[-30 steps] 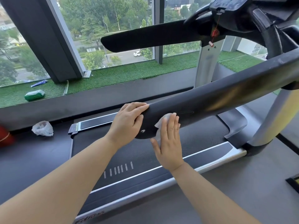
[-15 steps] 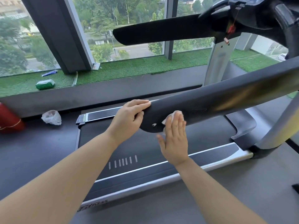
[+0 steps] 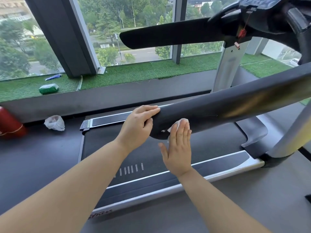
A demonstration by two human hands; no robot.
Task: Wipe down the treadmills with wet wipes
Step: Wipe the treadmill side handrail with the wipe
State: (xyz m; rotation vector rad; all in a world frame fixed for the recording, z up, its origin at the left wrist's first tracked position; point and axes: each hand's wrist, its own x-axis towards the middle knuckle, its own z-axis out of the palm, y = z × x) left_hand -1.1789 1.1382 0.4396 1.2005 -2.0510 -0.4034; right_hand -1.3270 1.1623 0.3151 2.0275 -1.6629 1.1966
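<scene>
A black treadmill (image 3: 168, 148) stands in front of me, its belt running left to right below my arms. Its near handrail (image 3: 235, 105) slopes up to the right. My left hand (image 3: 138, 125) rests over the rail's rounded end, fingers laid on top and thumb under it. My right hand (image 3: 178, 148) presses a white wet wipe (image 3: 182, 122) flat against the rail's near side with straight fingers. Most of the wipe is hidden behind my fingers. The far handrail (image 3: 168, 37) sticks out from the console at the upper right.
A green wipes pack (image 3: 48, 88) and a blue packet (image 3: 53, 76) lie on the artificial grass ledge by the window. A white plastic bag (image 3: 54, 123) and a red cylinder (image 3: 9, 123) sit on the dark floor at left. A silver upright (image 3: 291, 132) stands at right.
My view has shifted a little, moving the scene right in the frame. My right hand with the wipe stays pressed near the rail's end, and my left hand keeps its place on the rail.
</scene>
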